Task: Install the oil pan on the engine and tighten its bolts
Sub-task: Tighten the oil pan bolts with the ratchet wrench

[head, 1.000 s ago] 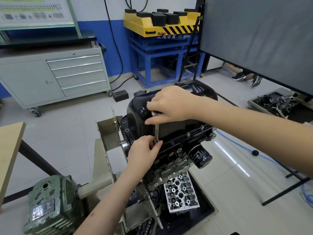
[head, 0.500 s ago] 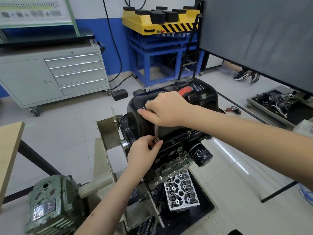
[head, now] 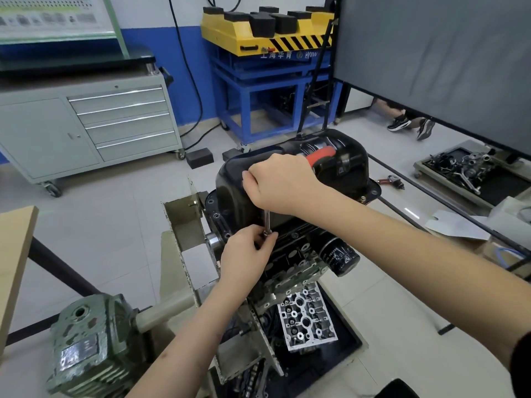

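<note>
Grey drawer cabinet (head: 86,127), yellow lift (head: 267,33) on blue stand (head: 258,90), green gearbox (head: 86,346)

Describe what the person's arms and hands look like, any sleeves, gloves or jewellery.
Both hands, left hand and right hand, are bare, with no gloves, rings or watch visible. Both forearms are uncovered. A dark sleeve edge shows at the right arm near the frame's corner; no sleeve shows on the left arm.

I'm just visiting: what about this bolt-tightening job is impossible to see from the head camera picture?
- Bolt being worked: hidden in the head view by the left hand pinching the tool shaft's lower end.
- Tool head: covered by the right hand; only a red handle shows.
- Oil pan's far flange bolts: behind the pan itself.
- Oil filter print: too small to read.
</note>
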